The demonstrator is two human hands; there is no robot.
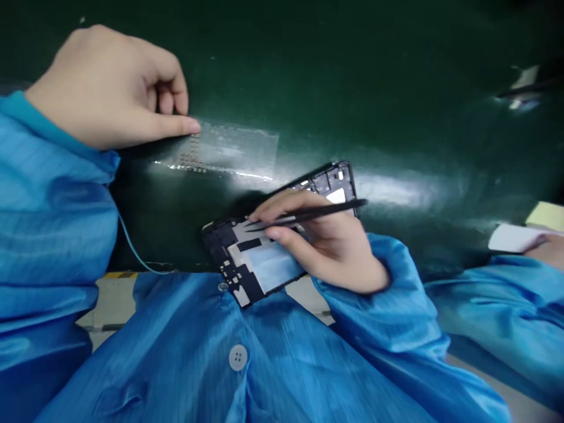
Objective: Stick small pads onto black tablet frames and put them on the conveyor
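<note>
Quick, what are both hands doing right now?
Left hand: fingers curled, thumb tip at the clear sheet; can't tell whether it grips.
Right hand: closed around black tweezers, over the phone-like device.

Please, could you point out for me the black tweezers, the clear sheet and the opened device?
Black tweezers point(330, 209): head view, on the handle part.
Clear sheet point(240, 150): head view, on its bare middle area.
Opened device point(273, 267): head view, on its pale blue panel.
</note>
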